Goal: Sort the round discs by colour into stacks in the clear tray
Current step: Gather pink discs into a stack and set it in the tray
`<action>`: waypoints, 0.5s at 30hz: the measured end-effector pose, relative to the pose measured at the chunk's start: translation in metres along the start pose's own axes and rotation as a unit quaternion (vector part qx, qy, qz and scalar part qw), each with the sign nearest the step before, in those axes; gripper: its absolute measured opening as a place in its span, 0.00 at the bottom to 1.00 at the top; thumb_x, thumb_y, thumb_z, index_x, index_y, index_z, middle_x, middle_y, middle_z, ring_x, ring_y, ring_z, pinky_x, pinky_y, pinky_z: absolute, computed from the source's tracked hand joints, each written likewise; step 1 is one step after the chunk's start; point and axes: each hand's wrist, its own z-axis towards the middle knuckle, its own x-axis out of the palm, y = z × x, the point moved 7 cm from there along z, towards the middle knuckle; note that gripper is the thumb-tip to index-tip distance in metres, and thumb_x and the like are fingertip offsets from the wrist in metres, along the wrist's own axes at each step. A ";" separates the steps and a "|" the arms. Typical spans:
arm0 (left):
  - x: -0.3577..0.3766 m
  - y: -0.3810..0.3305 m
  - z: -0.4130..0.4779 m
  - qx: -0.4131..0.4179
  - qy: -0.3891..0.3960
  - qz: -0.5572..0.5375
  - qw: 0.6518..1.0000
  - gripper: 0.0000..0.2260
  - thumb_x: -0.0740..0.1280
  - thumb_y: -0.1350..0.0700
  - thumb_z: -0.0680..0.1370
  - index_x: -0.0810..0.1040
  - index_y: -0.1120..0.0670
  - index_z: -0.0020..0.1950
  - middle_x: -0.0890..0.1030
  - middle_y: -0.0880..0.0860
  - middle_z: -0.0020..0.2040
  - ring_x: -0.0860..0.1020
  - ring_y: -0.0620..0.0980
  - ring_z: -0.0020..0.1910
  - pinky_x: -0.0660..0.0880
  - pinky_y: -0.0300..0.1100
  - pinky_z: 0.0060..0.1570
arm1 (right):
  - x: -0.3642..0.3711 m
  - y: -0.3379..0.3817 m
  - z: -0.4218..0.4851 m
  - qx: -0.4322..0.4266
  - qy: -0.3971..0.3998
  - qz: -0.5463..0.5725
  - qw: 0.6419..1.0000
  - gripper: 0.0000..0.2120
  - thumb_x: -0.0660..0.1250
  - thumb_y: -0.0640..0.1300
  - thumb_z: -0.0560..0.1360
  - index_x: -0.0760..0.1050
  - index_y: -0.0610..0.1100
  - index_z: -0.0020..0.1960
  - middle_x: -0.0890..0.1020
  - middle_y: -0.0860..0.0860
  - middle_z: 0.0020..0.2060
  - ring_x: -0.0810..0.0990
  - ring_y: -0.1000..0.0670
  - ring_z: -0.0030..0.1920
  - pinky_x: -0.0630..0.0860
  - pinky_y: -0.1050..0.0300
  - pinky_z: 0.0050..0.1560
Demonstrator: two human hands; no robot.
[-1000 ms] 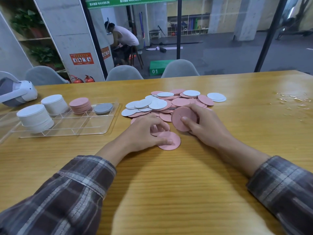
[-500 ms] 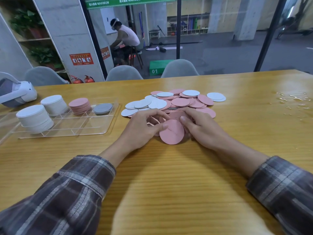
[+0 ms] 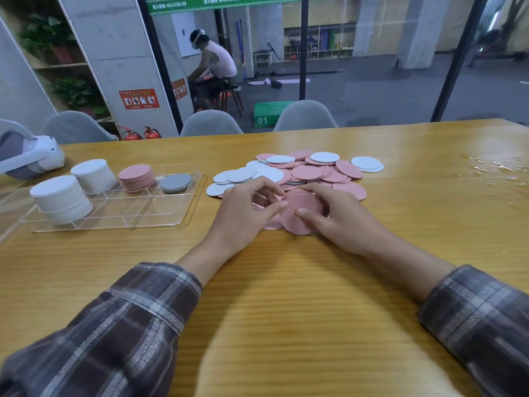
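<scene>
- Head view: left hand (image 3: 246,216) and right hand (image 3: 340,222) both pinch a bundle of thin pink round discs (image 3: 299,214), tilted on edge at the near rim of the loose pink-and-white disc pile (image 3: 309,171).
- The discs look light, stiff and prone to sliding apart, so they are best squeezed across their rims.
- The clear plastic tray (image 3: 137,207) lies well to the left.

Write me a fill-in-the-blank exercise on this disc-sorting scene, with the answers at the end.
The left hand and right hand together hold a bundle of ____ discs.
The clear tray has ____ white stacks.
The lowest stack in the tray is ____.
Missing words: pink; two; grey.
</scene>
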 end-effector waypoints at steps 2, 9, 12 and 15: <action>-0.002 0.004 0.001 0.013 0.015 0.057 0.998 0.06 0.77 0.56 0.76 0.84 0.50 0.51 0.83 0.46 0.43 0.81 0.44 0.43 0.74 0.35 0.42 | -0.003 -0.003 0.000 0.009 -0.008 -0.003 1.000 0.18 0.70 0.48 0.79 0.76 0.51 0.68 0.83 0.57 0.57 0.81 0.53 0.56 0.77 0.52 0.59; -0.002 0.030 0.000 -0.047 0.136 0.183 0.973 0.20 0.76 0.44 0.76 0.81 0.46 0.67 0.71 0.40 0.53 0.72 0.44 0.53 0.71 0.39 0.57 | -0.010 -0.015 0.003 0.038 -0.039 -0.023 0.998 0.17 0.69 0.48 0.79 0.76 0.49 0.68 0.83 0.55 0.54 0.80 0.53 0.53 0.76 0.56 0.55; 0.000 0.028 -0.001 -0.046 0.145 0.180 0.972 0.19 0.76 0.44 0.76 0.82 0.46 0.66 0.72 0.41 0.55 0.72 0.43 0.55 0.69 0.37 0.56 | -0.010 -0.019 0.004 0.046 -0.045 -0.033 0.997 0.17 0.69 0.48 0.80 0.75 0.50 0.68 0.83 0.55 0.53 0.79 0.54 0.52 0.72 0.59 0.51; 0.002 0.026 -0.002 -0.041 0.152 0.170 0.973 0.18 0.77 0.44 0.74 0.83 0.45 0.62 0.75 0.43 0.56 0.73 0.42 0.54 0.70 0.35 0.54 | -0.012 -0.021 0.005 0.045 -0.055 -0.042 0.997 0.17 0.68 0.47 0.80 0.75 0.49 0.68 0.83 0.55 0.54 0.77 0.54 0.52 0.68 0.62 0.48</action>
